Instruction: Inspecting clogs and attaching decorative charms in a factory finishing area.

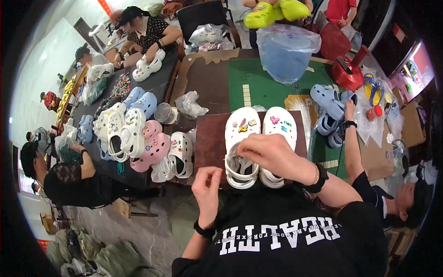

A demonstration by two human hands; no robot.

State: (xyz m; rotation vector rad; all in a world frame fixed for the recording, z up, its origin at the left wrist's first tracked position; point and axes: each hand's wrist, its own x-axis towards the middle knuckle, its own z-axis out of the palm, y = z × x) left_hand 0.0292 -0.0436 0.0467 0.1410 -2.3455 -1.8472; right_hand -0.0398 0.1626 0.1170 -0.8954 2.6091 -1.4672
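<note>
A pair of white clogs with colourful charms stands side by side on a dark red-brown board, toes away from me. Over the opening of the left clog is my right hand, its fingers pinched together and pointing down into the shoe. Crumpled whitish material shows inside that clog; whether my fingers grip it is hidden. The right clog lies partly under my right hand and wrist. My left hand is raised beside the board's near left corner, fingers curled toward the thumb, nothing visible in them.
Left of the board are white clogs, pink clogs and a clear tub. Blue clogs lie on the right, where a co-worker's hand reaches in. A bag-lined blue bin stands at the far side. Other people work around the tables.
</note>
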